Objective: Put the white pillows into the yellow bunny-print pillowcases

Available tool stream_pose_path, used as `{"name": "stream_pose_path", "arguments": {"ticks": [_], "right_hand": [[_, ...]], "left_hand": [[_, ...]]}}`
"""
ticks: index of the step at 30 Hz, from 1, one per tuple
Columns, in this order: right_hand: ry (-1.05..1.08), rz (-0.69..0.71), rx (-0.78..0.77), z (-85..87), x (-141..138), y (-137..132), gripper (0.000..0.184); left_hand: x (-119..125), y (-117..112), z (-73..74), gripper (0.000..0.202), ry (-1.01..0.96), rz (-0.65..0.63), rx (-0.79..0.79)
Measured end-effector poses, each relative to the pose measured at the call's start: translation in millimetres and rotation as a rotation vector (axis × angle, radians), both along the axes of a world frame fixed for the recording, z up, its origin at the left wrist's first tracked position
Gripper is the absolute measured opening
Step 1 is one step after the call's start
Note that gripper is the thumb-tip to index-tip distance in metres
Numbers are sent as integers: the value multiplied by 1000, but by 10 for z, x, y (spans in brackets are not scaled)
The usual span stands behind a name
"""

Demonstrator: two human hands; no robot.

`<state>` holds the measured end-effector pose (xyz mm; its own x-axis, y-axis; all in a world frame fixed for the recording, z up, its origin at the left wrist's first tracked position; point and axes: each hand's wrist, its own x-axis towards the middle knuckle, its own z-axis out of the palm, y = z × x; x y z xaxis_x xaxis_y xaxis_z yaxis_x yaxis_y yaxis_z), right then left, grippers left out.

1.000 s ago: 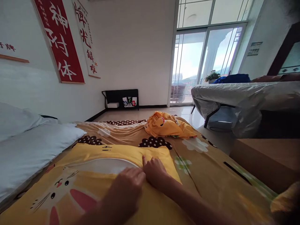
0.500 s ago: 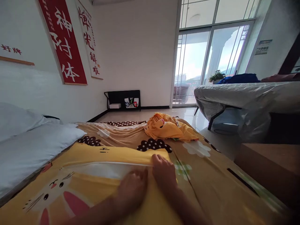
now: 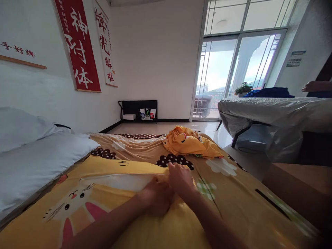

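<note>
A yellow pillowcase [image 3: 103, 200] printed with a white rabbit lies on the bed, with a long slit open across it. White filling or a white inner pillow [image 3: 124, 181] shows through the slit. At the slit's right end, my right hand [image 3: 181, 177] is closed on the pillowcase near its corner. Just left of it and lower, my left hand [image 3: 158, 197] is curled on the same fabric, its fingertips partly hidden. The two hands almost touch. Whether a zip pull is between the fingers cannot be seen.
A crumpled orange cloth [image 3: 190, 141] lies farther back on the patterned bedspread [image 3: 233, 200]. White pillows [image 3: 46, 155] are on the left. At the right stand a cardboard box [image 3: 298, 183] and a plastic-covered table [image 3: 267, 105], with another person's hand [image 3: 312, 86] above it.
My left hand has moved right, closer to my right hand, and the visible white strip looks narrower. The view has shifted slightly left. Another person's hand now shows clearly at the right edge.
</note>
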<state>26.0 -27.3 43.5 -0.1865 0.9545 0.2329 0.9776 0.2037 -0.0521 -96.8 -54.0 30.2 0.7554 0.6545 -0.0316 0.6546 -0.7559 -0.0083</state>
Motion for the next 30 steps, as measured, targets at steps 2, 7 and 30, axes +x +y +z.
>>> {"name": "stream_pose_path", "arguments": {"ticks": [2,7,30], "right_hand": [[41,-19,-7,-187,-52,90,31],[314,138,-66,-735,128,126,49],[419,2,-81,-800,413,-279,65]], "left_hand": [[-23,26,-78,35,-52,-9,20],[-75,-37,-317,36,-258,48,97],[-2984,161,-166,47,-161,849,286]]}}
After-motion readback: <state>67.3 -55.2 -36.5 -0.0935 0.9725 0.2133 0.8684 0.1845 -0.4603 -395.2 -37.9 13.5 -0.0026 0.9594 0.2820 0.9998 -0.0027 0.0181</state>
